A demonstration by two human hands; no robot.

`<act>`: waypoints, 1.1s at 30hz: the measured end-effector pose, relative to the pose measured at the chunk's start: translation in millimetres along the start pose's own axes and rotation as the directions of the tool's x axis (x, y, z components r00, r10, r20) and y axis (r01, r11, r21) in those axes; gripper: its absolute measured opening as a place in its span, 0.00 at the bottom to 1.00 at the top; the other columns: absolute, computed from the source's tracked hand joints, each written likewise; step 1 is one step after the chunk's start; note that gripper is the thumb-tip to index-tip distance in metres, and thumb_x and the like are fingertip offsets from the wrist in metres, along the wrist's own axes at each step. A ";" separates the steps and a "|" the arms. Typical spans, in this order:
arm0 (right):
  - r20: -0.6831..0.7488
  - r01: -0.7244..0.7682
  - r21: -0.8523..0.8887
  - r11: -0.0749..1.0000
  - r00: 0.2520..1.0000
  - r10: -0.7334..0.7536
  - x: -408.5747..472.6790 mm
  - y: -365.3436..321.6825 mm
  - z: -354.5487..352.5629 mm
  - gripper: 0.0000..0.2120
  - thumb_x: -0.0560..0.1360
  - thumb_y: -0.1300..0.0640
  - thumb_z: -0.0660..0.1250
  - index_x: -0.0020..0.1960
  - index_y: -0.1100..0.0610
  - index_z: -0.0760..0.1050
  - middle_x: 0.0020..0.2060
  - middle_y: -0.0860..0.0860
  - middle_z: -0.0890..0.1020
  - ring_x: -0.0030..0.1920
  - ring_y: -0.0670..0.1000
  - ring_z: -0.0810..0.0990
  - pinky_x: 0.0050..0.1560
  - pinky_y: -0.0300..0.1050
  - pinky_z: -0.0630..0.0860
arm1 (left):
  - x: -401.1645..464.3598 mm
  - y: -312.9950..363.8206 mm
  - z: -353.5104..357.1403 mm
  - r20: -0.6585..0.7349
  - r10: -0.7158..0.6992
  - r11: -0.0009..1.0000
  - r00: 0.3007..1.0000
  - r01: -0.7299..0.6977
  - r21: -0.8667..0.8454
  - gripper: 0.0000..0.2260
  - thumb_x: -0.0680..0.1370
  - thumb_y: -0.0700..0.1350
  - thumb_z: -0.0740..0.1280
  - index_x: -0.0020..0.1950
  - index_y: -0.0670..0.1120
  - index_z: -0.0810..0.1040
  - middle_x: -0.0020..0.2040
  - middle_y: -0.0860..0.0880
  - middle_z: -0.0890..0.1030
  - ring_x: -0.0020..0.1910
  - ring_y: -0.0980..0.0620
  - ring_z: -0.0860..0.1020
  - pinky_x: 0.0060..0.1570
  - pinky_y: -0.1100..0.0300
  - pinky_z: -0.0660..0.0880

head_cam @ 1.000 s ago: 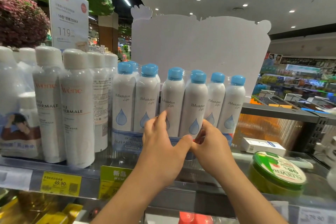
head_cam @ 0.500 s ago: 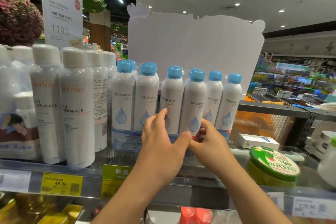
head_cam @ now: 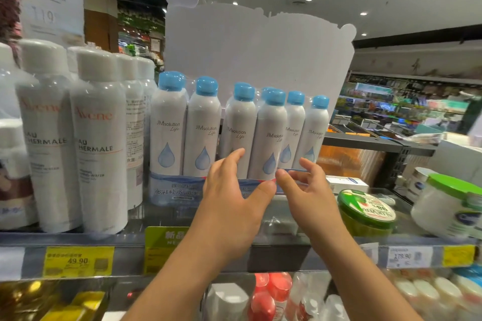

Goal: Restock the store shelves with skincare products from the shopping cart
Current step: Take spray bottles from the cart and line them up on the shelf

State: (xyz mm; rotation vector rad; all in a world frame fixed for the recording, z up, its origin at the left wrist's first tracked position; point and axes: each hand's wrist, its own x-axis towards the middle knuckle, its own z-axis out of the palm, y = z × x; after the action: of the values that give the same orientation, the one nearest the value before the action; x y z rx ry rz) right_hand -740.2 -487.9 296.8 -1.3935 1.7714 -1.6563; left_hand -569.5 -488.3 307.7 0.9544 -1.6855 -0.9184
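A row of white spray bottles with blue caps, wrapped in twin packs, stands on the glass shelf [head_cam: 161, 216]. The middle twin pack [head_cam: 271, 125] is right in front of me. My left hand [head_cam: 234, 195] has its fingers stretched up against the left bottle of that pack, and its thumb lies along the pack's lower band. My right hand [head_cam: 310, 185] hovers just right of the pack with loosely bent fingers and holds nothing. The shopping cart is out of view.
Tall white Avene bottles [head_cam: 99, 138] crowd the shelf's left side. A green-lidded jar [head_cam: 365, 211], a small white box [head_cam: 347, 182] and a white jar [head_cam: 448, 206] sit to the right. A white cardboard backing [head_cam: 260, 47] rises behind the row. Red-capped products [head_cam: 271, 292] fill the shelf below.
Both hands gripped the middle twin pack before. My right hand has now come off it and drawn slightly right, and my left hand's fingers have straightened against it.
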 end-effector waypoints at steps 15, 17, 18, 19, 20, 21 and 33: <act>-0.260 0.122 0.349 0.929 0.965 -0.029 -84.5 7.1 -75.9 0.27 0.71 0.43 0.73 0.66 0.53 0.75 0.60 0.57 0.82 0.61 0.56 0.82 0.60 0.55 0.82 | -35.2 12.8 47.8 0.273 0.100 0.969 0.957 -0.032 -0.243 0.19 0.77 0.62 0.67 0.67 0.66 0.70 0.65 0.65 0.73 0.62 0.70 0.71 0.49 0.80 0.67; -0.273 0.139 0.349 0.927 0.961 -0.041 -93.9 5.1 -91.5 0.25 0.74 0.45 0.72 0.67 0.54 0.75 0.61 0.59 0.82 0.61 0.56 0.83 0.61 0.56 0.81 | -40.6 22.8 56.2 0.287 0.118 0.963 0.951 -0.039 -0.266 0.18 0.77 0.59 0.68 0.66 0.65 0.72 0.65 0.64 0.74 0.60 0.71 0.73 0.47 0.83 0.66; -0.277 0.149 0.349 0.925 0.960 -0.050 -100.5 4.4 -102.7 0.23 0.75 0.47 0.69 0.67 0.54 0.74 0.61 0.59 0.82 0.61 0.55 0.83 0.61 0.56 0.81 | -44.4 29.6 62.9 0.296 0.124 0.959 0.947 -0.037 -0.283 0.16 0.77 0.60 0.68 0.64 0.65 0.73 0.64 0.64 0.75 0.59 0.71 0.73 0.46 0.83 0.66; -0.281 0.157 0.343 0.926 0.958 -0.058 -108.2 3.9 -114.7 0.22 0.76 0.49 0.67 0.68 0.54 0.74 0.61 0.58 0.82 0.60 0.53 0.83 0.61 0.55 0.81 | -49.7 36.6 70.6 0.301 0.132 0.950 0.944 -0.034 -0.310 0.16 0.75 0.62 0.68 0.62 0.66 0.74 0.63 0.65 0.76 0.59 0.70 0.74 0.47 0.81 0.68; -0.289 0.165 0.327 0.931 0.955 -0.067 -116.5 4.3 -127.5 0.21 0.76 0.50 0.66 0.68 0.54 0.74 0.61 0.58 0.82 0.60 0.53 0.83 0.61 0.54 0.81 | -55.8 42.5 79.7 0.311 0.138 0.943 0.941 -0.029 -0.331 0.17 0.72 0.62 0.68 0.60 0.67 0.75 0.62 0.65 0.77 0.59 0.69 0.75 0.50 0.77 0.69; -0.303 0.167 0.309 0.936 0.951 -0.070 -125.6 5.8 -141.3 0.21 0.76 0.50 0.65 0.67 0.53 0.74 0.61 0.58 0.81 0.60 0.52 0.83 0.61 0.54 0.81 | -62.8 48.5 90.1 0.322 0.143 0.937 0.936 -0.023 -0.349 0.19 0.69 0.63 0.68 0.60 0.67 0.76 0.61 0.65 0.78 0.59 0.67 0.76 0.54 0.71 0.71; -0.568 0.052 0.236 0.970 0.818 0.094 -282.9 28.0 -321.0 0.28 0.71 0.36 0.69 0.68 0.46 0.74 0.59 0.52 0.82 0.60 0.54 0.83 0.53 0.60 0.83 | -192.3 125.6 231.3 0.612 0.168 0.952 0.773 0.034 -0.305 0.27 0.67 0.66 0.67 0.66 0.62 0.75 0.61 0.63 0.78 0.55 0.63 0.80 0.61 0.48 0.78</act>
State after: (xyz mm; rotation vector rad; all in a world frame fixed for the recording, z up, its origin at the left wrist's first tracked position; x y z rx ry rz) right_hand -874.3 -82.9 253.9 -0.7980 1.7667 -2.3695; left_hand -767.4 -230.0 289.5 0.3746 -2.0295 -1.5168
